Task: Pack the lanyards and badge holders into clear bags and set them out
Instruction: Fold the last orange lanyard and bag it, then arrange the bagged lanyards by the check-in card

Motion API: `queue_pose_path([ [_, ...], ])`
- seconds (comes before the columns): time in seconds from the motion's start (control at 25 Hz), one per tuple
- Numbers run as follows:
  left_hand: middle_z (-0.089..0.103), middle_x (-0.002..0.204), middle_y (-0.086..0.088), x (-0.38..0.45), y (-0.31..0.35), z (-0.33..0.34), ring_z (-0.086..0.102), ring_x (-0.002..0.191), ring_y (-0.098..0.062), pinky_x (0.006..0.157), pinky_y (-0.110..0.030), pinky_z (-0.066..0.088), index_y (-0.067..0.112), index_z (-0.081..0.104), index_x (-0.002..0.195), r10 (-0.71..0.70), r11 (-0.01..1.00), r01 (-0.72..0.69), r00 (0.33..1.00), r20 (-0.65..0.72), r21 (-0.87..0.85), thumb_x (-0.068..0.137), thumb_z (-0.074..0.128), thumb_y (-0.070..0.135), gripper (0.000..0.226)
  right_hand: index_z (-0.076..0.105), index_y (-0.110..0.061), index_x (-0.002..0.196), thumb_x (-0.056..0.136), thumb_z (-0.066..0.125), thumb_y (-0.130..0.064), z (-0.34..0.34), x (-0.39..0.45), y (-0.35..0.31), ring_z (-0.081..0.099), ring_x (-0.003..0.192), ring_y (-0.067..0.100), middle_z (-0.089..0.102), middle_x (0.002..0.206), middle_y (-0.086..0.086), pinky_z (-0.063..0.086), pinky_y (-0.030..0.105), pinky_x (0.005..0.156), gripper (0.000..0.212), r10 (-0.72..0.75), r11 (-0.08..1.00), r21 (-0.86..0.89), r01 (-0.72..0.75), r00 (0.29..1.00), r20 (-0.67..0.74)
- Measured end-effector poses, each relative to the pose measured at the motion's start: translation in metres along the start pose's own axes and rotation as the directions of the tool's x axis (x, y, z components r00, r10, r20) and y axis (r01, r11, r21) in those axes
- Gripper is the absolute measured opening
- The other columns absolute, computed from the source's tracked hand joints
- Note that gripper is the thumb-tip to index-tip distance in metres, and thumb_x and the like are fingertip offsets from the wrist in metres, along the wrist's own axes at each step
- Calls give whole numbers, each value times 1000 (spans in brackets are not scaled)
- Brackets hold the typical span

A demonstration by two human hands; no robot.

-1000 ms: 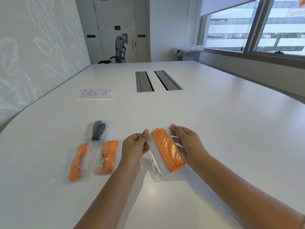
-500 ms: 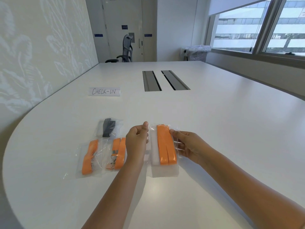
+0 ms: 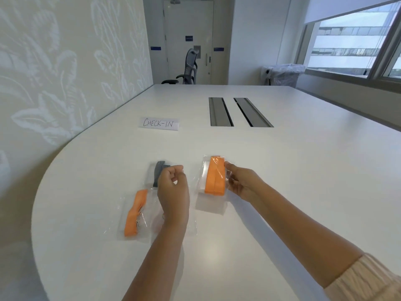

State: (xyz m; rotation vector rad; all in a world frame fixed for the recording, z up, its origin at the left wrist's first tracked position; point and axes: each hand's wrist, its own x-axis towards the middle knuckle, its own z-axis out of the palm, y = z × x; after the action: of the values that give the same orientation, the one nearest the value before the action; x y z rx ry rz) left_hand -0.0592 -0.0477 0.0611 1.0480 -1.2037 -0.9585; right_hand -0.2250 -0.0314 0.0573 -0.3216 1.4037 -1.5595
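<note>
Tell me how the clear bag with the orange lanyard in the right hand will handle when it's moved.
The clear bag looks thin and crinkled, so it will probably flop and bend rather than hold a shape. Its glossy film may be slippery, which fits the right hand pinching its edge. Holding only the folded orange lanyard and a pale insert, it is likely light.

Both forearms are bare from wrist to well past mid-arm, and both hands are bare too: no rings, watch or bracelet show on the left hand (image 3: 173, 187) or the right hand (image 3: 243, 183). The right arm wears a cream sleeve (image 3: 364, 276) (pushed up, bunched in soft folds) with a gathered, ribbed-looking cuff at the lower right corner. No sleeve shows on the left arm within the frame.
</note>
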Motion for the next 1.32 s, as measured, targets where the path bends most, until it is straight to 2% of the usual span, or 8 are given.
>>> queue_pose_path([
  [0.24,59,85,13,-11,-4,2,56,85,-12,73,-22,43,29,53,76,-15,999,13,999,47,47,88,49,6,26,54,-9,65,80,72,-20,42,45,8,46,35,13,50,54,4,46,24,43,26,-3,995,-104,-2,999,-40],
  [0.52,63,86,15,3,-7,-8,56,81,4,65,-6,40,25,57,83,3,998,-3,1000,0,67,86,49,5,21,60,0,70,78,69,-45,48,64,9,63,58,23,63,66,12,59,35,66,47,-46,926,-371,63,997,54],
  [0.72,59,109,1,51,8,-38,53,96,-16,71,-22,41,16,53,99,-6,912,5,1000,0,411,90,50,21,11,65,6,85,83,59,-54,22,47,-7,68,54,23,69,70,16,58,27,54,60,66,870,-492,20,985,157],
  [0.8,52,128,-8,80,8,-52,50,114,-26,91,-31,40,9,47,122,-167,838,109,984,61,535,91,50,25,35,66,6,86,82,60,-53,19,41,-11,65,52,20,65,67,13,59,26,59,60,104,804,-595,28,977,187],
  [0.92,46,128,-15,115,0,-67,47,116,-30,92,-34,37,-1,34,134,-462,672,246,876,136,699,92,50,34,57,61,3,85,82,65,-45,26,36,-14,52,48,18,57,60,7,57,24,56,49,129,770,-638,34,970,207],
  [1.04,53,121,-14,132,-14,-72,50,113,-30,91,-37,38,-2,45,124,-567,599,193,787,242,777,89,51,46,60,58,-1,79,82,64,-46,37,33,-10,46,46,15,50,53,2,54,23,51,46,113,684,-728,49,979,171],
  [1.12,56,90,-10,140,-21,-69,52,85,-25,77,-33,39,2,56,96,-590,623,167,741,319,765,85,53,53,52,58,-2,77,82,61,-52,42,32,-8,48,49,15,49,58,3,54,22,52,50,86,610,-791,51,988,130],
  [1.32,45,64,-2,150,-29,-50,46,62,-16,57,-26,35,12,43,64,-565,554,-44,714,414,831,80,56,59,52,61,-5,74,78,57,-62,51,34,-7,46,45,14,48,56,3,47,20,49,58,64,509,-861,22,996,63],
])
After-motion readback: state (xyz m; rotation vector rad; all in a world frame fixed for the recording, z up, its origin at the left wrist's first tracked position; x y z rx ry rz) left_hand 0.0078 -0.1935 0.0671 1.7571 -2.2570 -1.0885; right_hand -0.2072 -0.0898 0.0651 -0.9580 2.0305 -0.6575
